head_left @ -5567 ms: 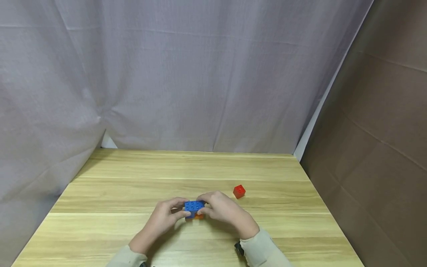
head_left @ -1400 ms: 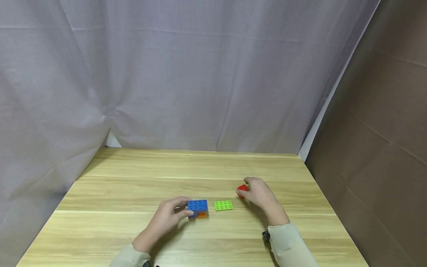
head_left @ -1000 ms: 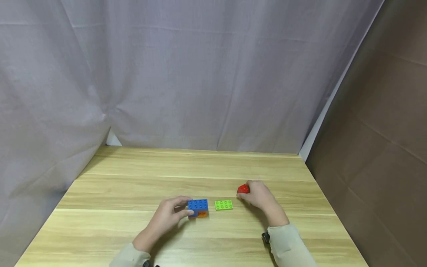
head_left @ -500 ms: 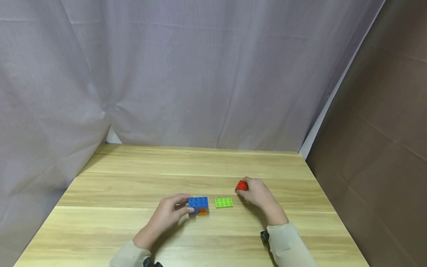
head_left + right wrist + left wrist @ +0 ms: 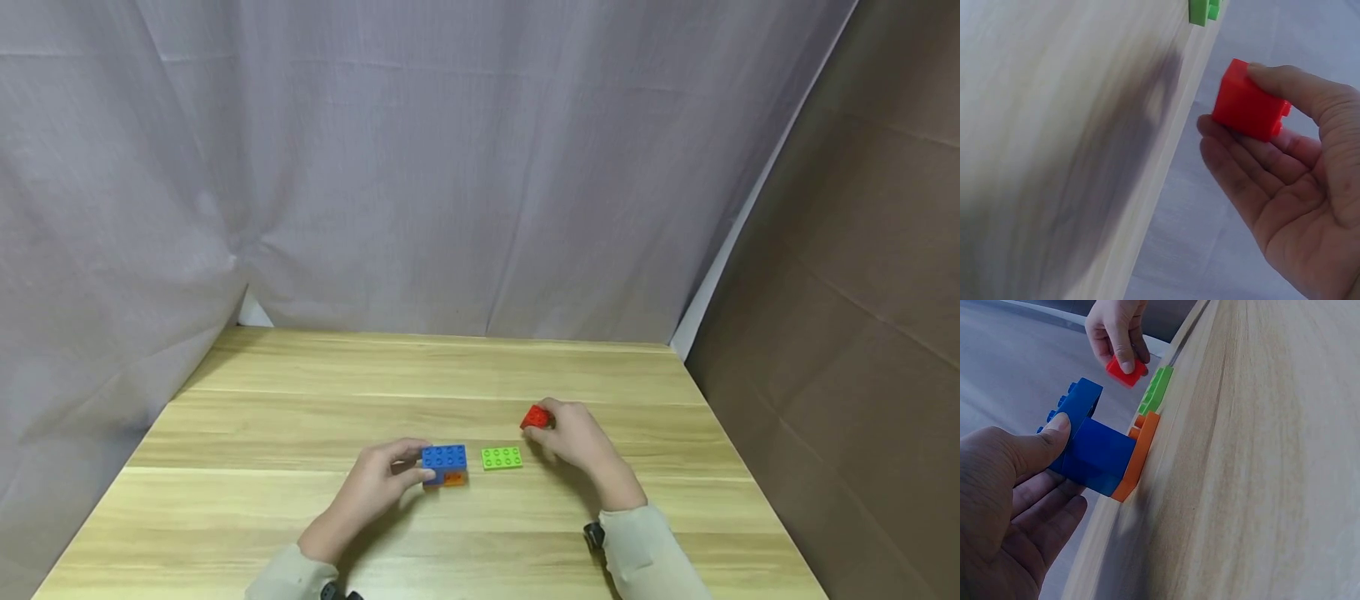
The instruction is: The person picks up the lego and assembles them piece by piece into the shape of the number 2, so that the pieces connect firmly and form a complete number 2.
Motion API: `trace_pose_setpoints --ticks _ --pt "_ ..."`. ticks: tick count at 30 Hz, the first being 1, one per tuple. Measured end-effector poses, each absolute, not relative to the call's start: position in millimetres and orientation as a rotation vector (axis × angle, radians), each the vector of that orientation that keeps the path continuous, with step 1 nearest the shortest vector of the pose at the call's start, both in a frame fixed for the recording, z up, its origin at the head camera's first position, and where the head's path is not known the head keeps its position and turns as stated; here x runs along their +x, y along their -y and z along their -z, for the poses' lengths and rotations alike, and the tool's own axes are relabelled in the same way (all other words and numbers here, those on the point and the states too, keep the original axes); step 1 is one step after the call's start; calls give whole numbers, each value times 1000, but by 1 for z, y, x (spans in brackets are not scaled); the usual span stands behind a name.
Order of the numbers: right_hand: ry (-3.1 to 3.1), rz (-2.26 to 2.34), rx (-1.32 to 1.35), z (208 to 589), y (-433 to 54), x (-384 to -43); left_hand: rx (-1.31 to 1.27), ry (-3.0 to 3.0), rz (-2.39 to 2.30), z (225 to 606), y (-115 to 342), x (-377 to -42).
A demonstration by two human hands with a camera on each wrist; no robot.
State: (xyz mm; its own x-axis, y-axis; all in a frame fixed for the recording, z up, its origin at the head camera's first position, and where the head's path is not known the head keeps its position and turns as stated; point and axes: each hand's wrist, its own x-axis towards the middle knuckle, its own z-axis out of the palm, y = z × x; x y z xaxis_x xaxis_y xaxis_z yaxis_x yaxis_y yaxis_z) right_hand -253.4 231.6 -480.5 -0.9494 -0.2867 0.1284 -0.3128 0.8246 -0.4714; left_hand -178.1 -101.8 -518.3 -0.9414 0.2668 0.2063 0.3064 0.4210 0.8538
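My left hand grips a small stack of toy building bricks, its thumb on the near side. On top is a long blue brick, overhanging a smaller blue block. An orange plate forms the bottom, some of its studs exposed. My right hand pinches a red brick between thumb and fingers; the right wrist view shows the brick raised off the table, studs facing the palm. Between the hands, a flat lime-green plate lies studs up, right of the stack.
Everything is on a light wooden table. Behind it hangs a grey curtain, and a brown cloth hangs along the right side.
Earlier both hands were at the blue stack and no green plate showed. The right hand has since taken hold of the red brick and moved it slightly left. The left hand stays put.
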Motion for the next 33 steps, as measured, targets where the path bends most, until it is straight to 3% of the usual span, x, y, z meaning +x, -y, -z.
trace_pose_setpoints --ticks 33 --pt "2775 -771 683 469 -213 -241 -512 2612 1585 518 101 -178"
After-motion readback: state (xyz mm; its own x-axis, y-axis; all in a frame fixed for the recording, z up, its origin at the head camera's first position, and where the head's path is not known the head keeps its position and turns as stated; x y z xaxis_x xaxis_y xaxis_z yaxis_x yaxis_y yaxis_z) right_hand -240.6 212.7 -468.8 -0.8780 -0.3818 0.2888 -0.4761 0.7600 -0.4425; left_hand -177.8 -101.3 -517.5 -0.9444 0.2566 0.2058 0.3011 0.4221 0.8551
